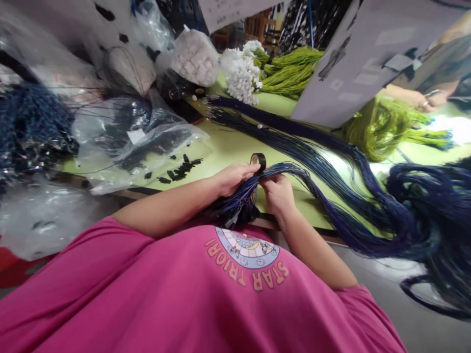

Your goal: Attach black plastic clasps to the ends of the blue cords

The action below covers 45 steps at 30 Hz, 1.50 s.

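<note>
A bundle of thin dark blue wires (272,170) runs between my two hands near the table's front edge. My left hand (235,179) is closed around the bundle, its thumb touching a roll of black tape (258,161) that stands on top of the wires. Pinching the same bundle from the near right side is my right hand (278,192); its fingertips are partly hidden beneath the wires. The bundle's dark ends (243,212) hang down in front of my shirt. Small black connectors (180,170) lie loose on the table left of my hands.
More blue wire lengths (294,142) stretch across the green table (217,142) to a large coil (415,206) at right. Plastic bags (140,132) crowd the left. White connectors (243,73) and yellow-green wires (294,71) lie behind. Beyond a panel (338,73) are another person's hands (423,98).
</note>
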Available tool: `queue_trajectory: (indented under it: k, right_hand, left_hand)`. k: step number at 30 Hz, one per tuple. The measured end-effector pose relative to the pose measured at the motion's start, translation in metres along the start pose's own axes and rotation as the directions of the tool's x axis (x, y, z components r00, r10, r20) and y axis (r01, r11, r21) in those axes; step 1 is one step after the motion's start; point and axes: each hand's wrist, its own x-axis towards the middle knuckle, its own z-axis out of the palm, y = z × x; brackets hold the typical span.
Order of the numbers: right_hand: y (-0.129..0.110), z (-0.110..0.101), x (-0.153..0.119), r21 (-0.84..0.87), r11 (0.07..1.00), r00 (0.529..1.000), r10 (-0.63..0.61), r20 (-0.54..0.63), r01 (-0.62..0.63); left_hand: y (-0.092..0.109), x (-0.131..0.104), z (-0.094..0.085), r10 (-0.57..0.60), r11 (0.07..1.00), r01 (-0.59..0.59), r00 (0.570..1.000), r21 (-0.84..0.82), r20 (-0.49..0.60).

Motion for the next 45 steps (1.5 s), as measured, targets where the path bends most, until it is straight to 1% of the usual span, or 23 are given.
queue_trajectory:
  k: [2, 4, 5, 6, 8, 9, 10, 12, 13, 15, 18, 21, 22, 23, 24, 26, 28, 29, 30, 32, 37, 41, 45]
  right_hand:
    - [-0.011, -0.014, -0.008, -0.123, 0.992, 0.993, -0.016, 0.115, 0.03]
    - [-0.026, -0.031, -0.02, -0.288, 0.958, 0.988, 0.064, 0.139, -0.021]
    - [-0.034, -0.039, -0.025, -0.337, 0.939, 0.988, 0.113, 0.109, -0.07]
    - [-0.042, -0.044, -0.031, -0.342, 0.936, 0.992, 0.106, 0.071, -0.076]
    - [-0.056, -0.048, -0.037, -0.254, 0.966, 0.995, -0.062, -0.074, 0.041]
    - [-0.061, -0.047, -0.038, -0.208, 0.974, 0.991, -0.106, -0.087, 0.086]
    - [-0.064, -0.044, -0.037, -0.168, 0.981, 0.994, -0.105, -0.044, 0.096]
    - [-0.065, -0.037, -0.036, -0.101, 0.993, 0.997, -0.058, 0.059, 0.064]
    - [-0.063, -0.034, -0.036, -0.065, 0.996, 0.996, -0.049, 0.074, 0.054]
    - [-0.054, -0.03, -0.044, -0.001, 0.998, 0.998, -0.056, 0.03, 0.056]
    - [-0.034, -0.033, -0.063, -0.024, 1.0, 0.999, 0.016, -0.033, -0.017]
    - [-0.016, -0.035, -0.072, -0.17, 0.977, 0.992, 0.126, -0.026, -0.128]
    - [-0.012, -0.033, -0.071, -0.208, 0.967, 0.989, 0.145, -0.012, -0.145]
    - [-0.009, -0.03, -0.07, -0.224, 0.962, 0.987, 0.161, 0.004, -0.156]
    - [-0.007, -0.027, -0.067, -0.21, 0.963, 0.984, 0.178, 0.02, -0.17]
    - [-0.006, -0.021, -0.06, -0.121, 0.973, 0.979, 0.202, 0.039, -0.197]
    - [-0.008, -0.019, -0.055, -0.039, 0.977, 0.975, 0.212, 0.073, -0.21]
    - [-0.009, -0.02, -0.054, -0.024, 0.979, 0.975, 0.204, 0.092, -0.202]
    - [-0.012, -0.022, -0.054, -0.031, 0.982, 0.976, 0.186, 0.11, -0.184]
    - [-0.017, -0.028, -0.056, -0.118, 0.987, 0.985, 0.124, 0.124, -0.109]
    - [-0.036, -0.043, -0.07, -0.41, 0.91, 0.995, -0.033, 0.091, 0.068]
    - [-0.051, -0.048, -0.086, -0.519, 0.84, 0.987, -0.122, 0.103, 0.158]
    - [-0.058, -0.052, -0.096, -0.569, 0.78, 0.965, -0.218, 0.144, 0.261]
  left_hand:
    - [-0.001, 0.003, -0.003, 0.046, 0.999, -0.047, 0.999, 0.028, 0.019]
    - [-0.002, 0.004, -0.003, 0.204, 0.976, -0.205, 0.979, 0.072, 0.018]
    - [-0.002, 0.003, -0.003, 0.276, 0.955, -0.277, 0.961, 0.106, 0.024]
    - [-0.002, 0.002, -0.002, 0.326, 0.933, -0.327, 0.945, 0.148, 0.032]
    - [-0.003, -0.001, 0.002, 0.366, 0.896, -0.369, 0.929, 0.248, 0.059]
    - [-0.003, -0.002, 0.003, 0.371, 0.878, -0.378, 0.925, 0.293, 0.082]
    - [-0.002, -0.004, 0.005, 0.369, 0.861, -0.383, 0.923, 0.334, 0.107]
    - [-0.001, -0.006, 0.007, 0.344, 0.835, -0.372, 0.928, 0.404, 0.144]
    - [0.0, -0.007, 0.008, 0.321, 0.831, -0.353, 0.935, 0.429, 0.148]
    - [0.002, -0.006, 0.008, 0.268, 0.846, -0.3, 0.954, 0.441, 0.136]
    - [0.006, -0.002, 0.006, 0.206, 0.883, -0.227, 0.974, 0.411, 0.097]
    - [0.013, 0.003, 0.006, 0.162, 0.848, -0.201, 0.979, 0.491, 0.122]
    - [0.015, 0.004, 0.008, 0.163, 0.796, -0.222, 0.975, 0.563, 0.155]
    - [0.017, 0.004, 0.01, 0.182, 0.707, -0.261, 0.965, 0.658, 0.187]
    - [0.018, 0.004, 0.012, 0.219, 0.57, -0.305, 0.951, 0.763, 0.216]
    - [0.02, 0.003, 0.017, 0.31, 0.18, -0.354, 0.906, 0.918, 0.288]
    - [0.02, 0.001, 0.02, 0.347, -0.188, -0.338, 0.855, 0.922, 0.384]
    - [0.021, 0.0, 0.021, 0.337, -0.305, -0.332, 0.839, 0.893, 0.427]
    - [0.021, -0.002, 0.022, 0.321, -0.384, -0.33, 0.828, 0.862, 0.46]
    - [0.025, -0.003, 0.024, 0.306, -0.46, -0.319, 0.819, 0.829, 0.485]
    - [0.042, -0.001, 0.039, 0.303, -0.481, -0.317, 0.815, 0.817, 0.495]
    - [0.051, 0.002, 0.055, 0.292, -0.462, -0.373, 0.792, 0.804, 0.535]
    - [0.053, 0.004, 0.065, 0.283, -0.489, -0.41, 0.761, 0.77, 0.584]
